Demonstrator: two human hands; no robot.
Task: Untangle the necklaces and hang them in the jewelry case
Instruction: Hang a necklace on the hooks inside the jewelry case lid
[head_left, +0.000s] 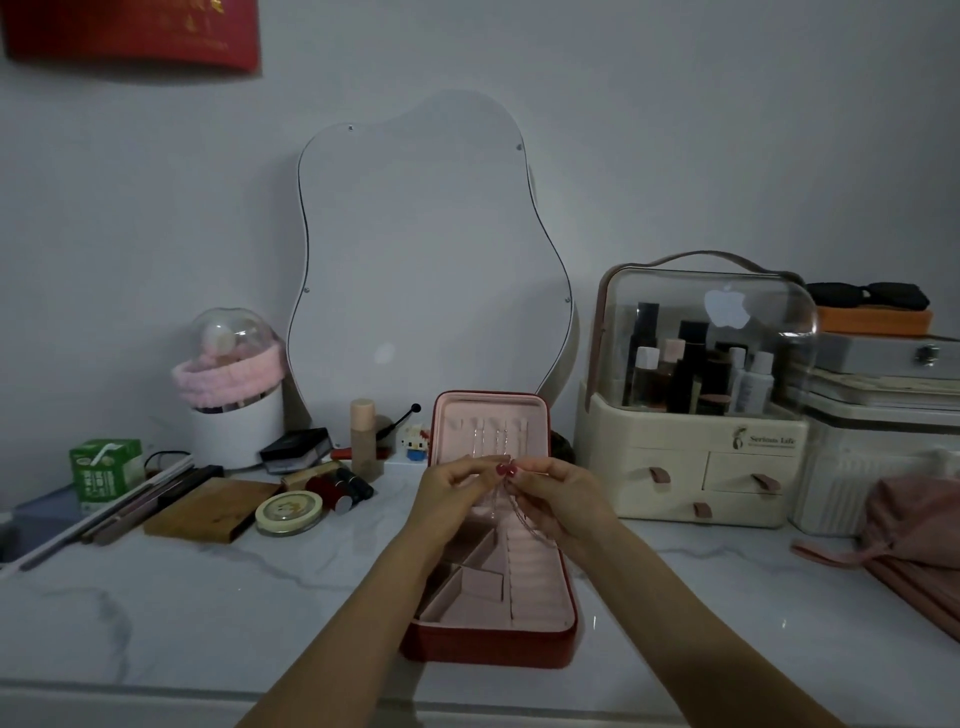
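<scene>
A red jewelry case (491, 644) with pink lining lies open on the marble top, its lid (488, 410) standing upright with a row of hooks. Thin chains hang from some of the hooks. My left hand (457, 486) and my right hand (556, 496) meet above the case, thumbs nearly touching. Both pinch a thin necklace chain (519, 514), whose loops dangle below my right fingers over the pink compartments. How the strands are tangled is too fine to tell.
A wavy mirror (431, 249) leans on the wall behind the case. A clear-lidded cosmetics organizer (696, 457) stands to the right, pink cloth (914, 525) beyond it. Left are a round tin (289, 512), a wooden box (208, 509), lipsticks, a green carton (106, 467) and a white domed container (234, 395).
</scene>
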